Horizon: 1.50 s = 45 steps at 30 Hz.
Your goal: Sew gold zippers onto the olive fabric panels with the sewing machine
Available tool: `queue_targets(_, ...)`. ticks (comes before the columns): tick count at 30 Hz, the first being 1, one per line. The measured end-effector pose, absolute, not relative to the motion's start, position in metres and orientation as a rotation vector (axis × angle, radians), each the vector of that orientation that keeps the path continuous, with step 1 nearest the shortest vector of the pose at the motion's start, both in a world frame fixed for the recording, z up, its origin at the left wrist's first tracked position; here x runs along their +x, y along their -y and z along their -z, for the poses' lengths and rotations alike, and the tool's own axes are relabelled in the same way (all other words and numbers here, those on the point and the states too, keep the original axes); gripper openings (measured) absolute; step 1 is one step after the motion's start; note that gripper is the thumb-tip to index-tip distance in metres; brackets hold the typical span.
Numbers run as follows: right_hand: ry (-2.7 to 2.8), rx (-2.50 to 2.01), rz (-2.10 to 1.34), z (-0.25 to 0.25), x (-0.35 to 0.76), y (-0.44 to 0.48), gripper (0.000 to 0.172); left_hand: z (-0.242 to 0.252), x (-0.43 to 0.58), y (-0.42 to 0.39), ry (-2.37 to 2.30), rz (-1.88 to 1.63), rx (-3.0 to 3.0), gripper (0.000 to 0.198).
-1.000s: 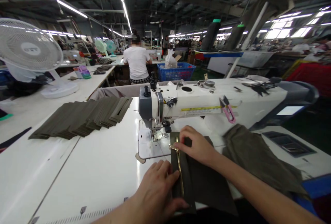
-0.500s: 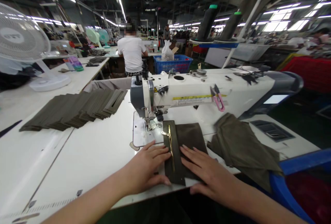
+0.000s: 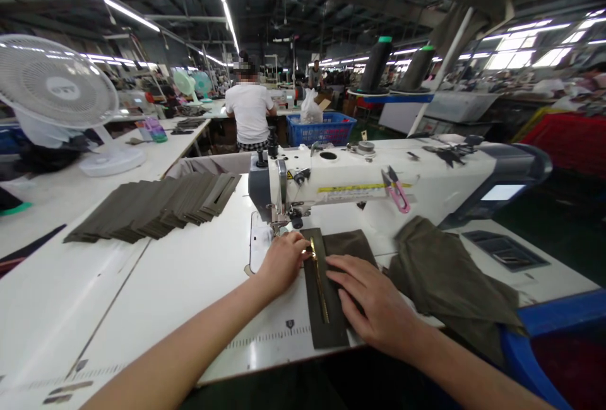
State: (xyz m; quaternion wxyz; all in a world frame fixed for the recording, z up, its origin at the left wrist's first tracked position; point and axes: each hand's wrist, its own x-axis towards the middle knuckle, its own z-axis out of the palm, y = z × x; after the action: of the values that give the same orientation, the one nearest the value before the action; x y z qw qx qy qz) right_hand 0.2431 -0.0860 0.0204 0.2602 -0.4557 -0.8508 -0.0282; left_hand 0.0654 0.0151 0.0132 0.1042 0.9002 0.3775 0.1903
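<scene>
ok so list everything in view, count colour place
machine: one, white, table centre
table: one, white, under everything
panel: one, olive, gold zip, under both hands
stack: one, olive, table left
cloth: one heap, olive, right of panel
snips: one, pink, on machine
fan: one, white, far left
cones: two, dark, green tops, behind machine
basket: one, blue, behind machine
person: one, white top, at back
left hand: one, at zip's top
right hand: one, flat on panel

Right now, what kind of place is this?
Probably a clothing factory's sewing floor: there is a sewing machine, a fanned row of cut cloth pieces beside it, and tall thread cones behind.
</scene>
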Motion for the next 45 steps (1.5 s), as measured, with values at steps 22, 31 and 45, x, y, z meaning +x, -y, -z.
queue_targets(22, 2.361, -1.220, 0.092, 0.013, 0.230, 0.076, 0.039, -0.012, 0.077, -0.027, -1.241, -0.614, 2.445, 0.011)
queue_targets(31, 2.335, -1.233, 0.016, 0.012, 0.230, 0.077, 0.038, -0.006, 0.082, -0.033, -1.305, -0.706, 2.489, 0.014)
queue_targets(45, 2.373, -1.340, -0.132, 0.006, 0.227, 0.042, 0.054, -0.015, 0.023, 0.028, -0.935, -0.404, 2.821, 0.048)
